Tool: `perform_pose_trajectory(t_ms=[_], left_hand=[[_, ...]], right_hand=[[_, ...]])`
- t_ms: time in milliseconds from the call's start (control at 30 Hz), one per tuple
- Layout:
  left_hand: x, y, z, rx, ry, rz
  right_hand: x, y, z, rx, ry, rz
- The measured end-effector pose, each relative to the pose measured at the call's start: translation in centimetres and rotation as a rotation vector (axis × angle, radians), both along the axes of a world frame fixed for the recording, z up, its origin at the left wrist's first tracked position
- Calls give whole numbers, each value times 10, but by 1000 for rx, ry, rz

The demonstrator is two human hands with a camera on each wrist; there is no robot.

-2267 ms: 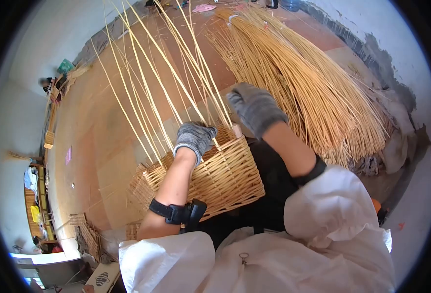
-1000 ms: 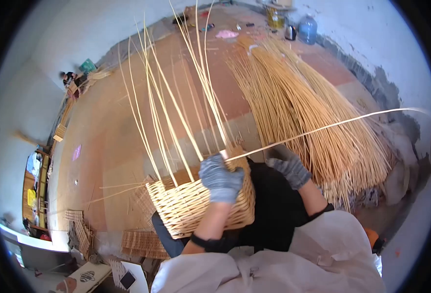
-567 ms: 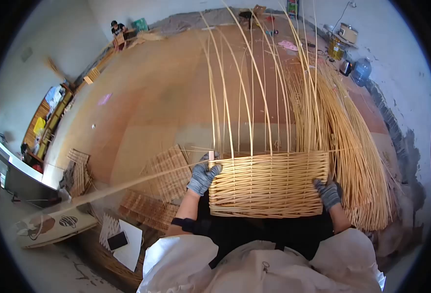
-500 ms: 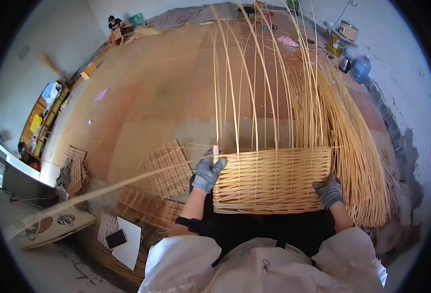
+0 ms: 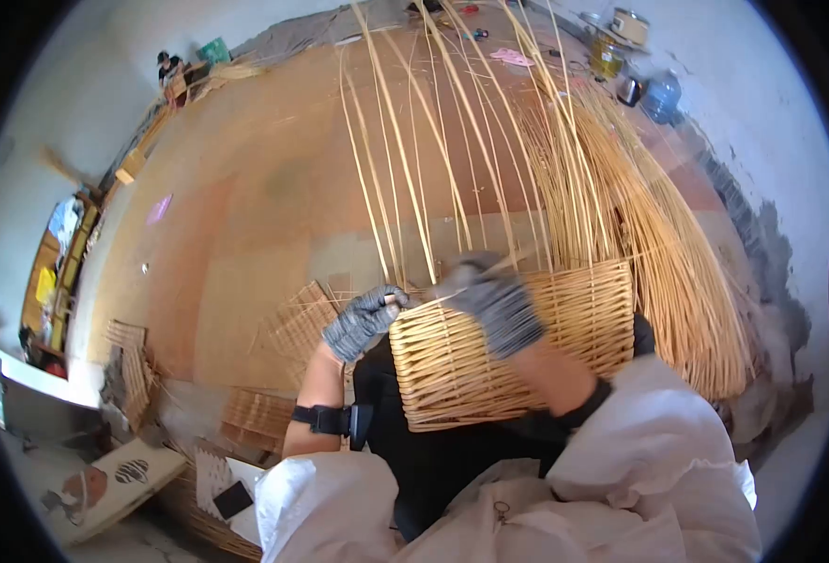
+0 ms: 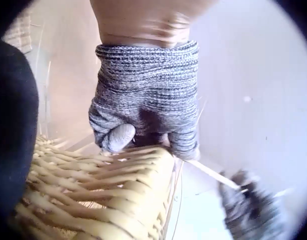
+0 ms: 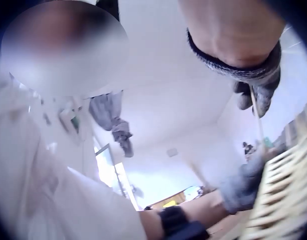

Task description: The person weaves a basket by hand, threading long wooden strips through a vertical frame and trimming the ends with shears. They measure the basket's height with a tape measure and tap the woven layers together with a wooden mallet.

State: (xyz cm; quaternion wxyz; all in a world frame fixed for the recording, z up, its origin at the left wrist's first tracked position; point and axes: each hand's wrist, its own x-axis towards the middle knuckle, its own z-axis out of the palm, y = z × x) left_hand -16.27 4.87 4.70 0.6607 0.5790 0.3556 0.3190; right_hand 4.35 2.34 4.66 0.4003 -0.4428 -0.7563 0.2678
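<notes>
A woven wicker basket [image 5: 452, 375] sits on the person's lap, its long side facing the body and tall upright stakes [image 5: 405, 169] rising from it. The gloved left hand [image 5: 363, 324] grips the basket's upper left corner, fingers curled over the rim. Blurred by motion, the gloved right hand [image 5: 499, 305] is over the front rim, just right of the left hand. In the left wrist view a pale wicker strand [image 6: 213, 174] runs from the left fingers to the right hand [image 6: 253, 207]. The right wrist view shows that strand [image 7: 257, 107] pinched between the right fingers.
A large bundle of wicker rods [image 5: 658, 272] lies on the floor at the right. Woven panels [image 5: 255, 418] lie at the left, near a phone [image 5: 233, 499]. Farther off are a water jug [image 5: 661, 97] and another seated person [image 5: 172, 75].
The right hand has left the basket's right side and come across to the left part of the rim, holding the strand. That strand, earlier stretched far left, now runs rightward. The basket tilts slightly.
</notes>
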Motion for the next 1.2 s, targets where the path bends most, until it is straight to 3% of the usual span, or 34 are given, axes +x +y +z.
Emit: perform_pose_trajectory(t_ms=[33, 133, 167, 233, 267, 300, 333, 400, 433, 467, 500, 533, 567, 600, 633, 667, 700, 767, 800, 833, 867, 900, 1000, 1033, 1067, 1100, 1167, 1200], left_hand=[[5, 0, -8, 50, 9, 50], [29, -16, -11, 97, 63, 368], [38, -20, -7, 47, 55, 449], [53, -24, -11, 16, 36, 622], [58, -25, -12, 111, 172, 660], [59, -24, -16, 212, 295, 726], [58, -22, -25, 83, -10, 660], [51, -21, -24, 159, 173, 638], [51, -19, -19, 195, 339, 686], [55, -13, -29, 333, 427, 832], [53, -5, -31, 181, 542, 579], [47, -27, -28, 358, 492, 809], [50, -51, -27, 551, 432, 1021], [34, -85, -22, 583, 406, 1014], [6, -122, -17, 616, 373, 999], [-17, -148, -40, 589, 164, 951], [-36, -181, -65, 509, 30, 942], [-80, -252, -132, -6, 386, 833], [-97, -284, -177, -355, 381, 851], [-113, -315, -225, -796, 213, 782], [-127, -343, -283, -1092, 340, 749], [-130, -342, -299, -1268, -11, 965], [-126, -266, -245, -1346, -750, 1334], [-129, -246, -266, -979, 79, 1422], [-132, -217, -264, -510, 846, 1355], [-133, -187, -260, -205, 1262, 1402], [-144, -120, -263, -252, 988, 1058], [-140, -92, -294, -326, 851, 926]], right_hand=[[24, 14, -7, -89, -119, 19], [31, 45, 50, -482, 482, -148], [11, 70, 57, 148, -44, -276], [-16, 113, 54, 725, -530, -367], [-17, 130, 43, 699, -641, -403], [3, 124, 35, 562, -641, -390], [31, 105, 27, 424, -589, -372], [83, 50, 16, 407, -546, -285], [108, 24, 13, 526, -579, -221], [109, -12, 5, -120, -10, -254], [138, -21, 6, -65, -250, -10], [87, -50, 53, -599, 506, -289], [118, -39, 43, -720, 386, -264], [156, -32, 38, -824, 262, -255], [147, -41, 51, -757, 202, -259], [139, -51, 59, -686, 144, -263], [140, -52, 57, -712, 87, -282], [146, -53, 53, -755, -26, -315], [145, -57, 50, -769, 0, -302], [143, -62, 44, -784, 26, -288], [138, -66, 41, -800, 53, -272], [119, -70, 41, -786, 81, -256], [100, -72, 34, -806, -3, -293], [95, -72, 36, -798, 26, -247], [98, -68, 38, -785, 9, -243], [104, -65, 38, -774, -5, -236], [112, -59, 37, -769, -13, -240], [115, -57, 36, -773, -21, -244]])
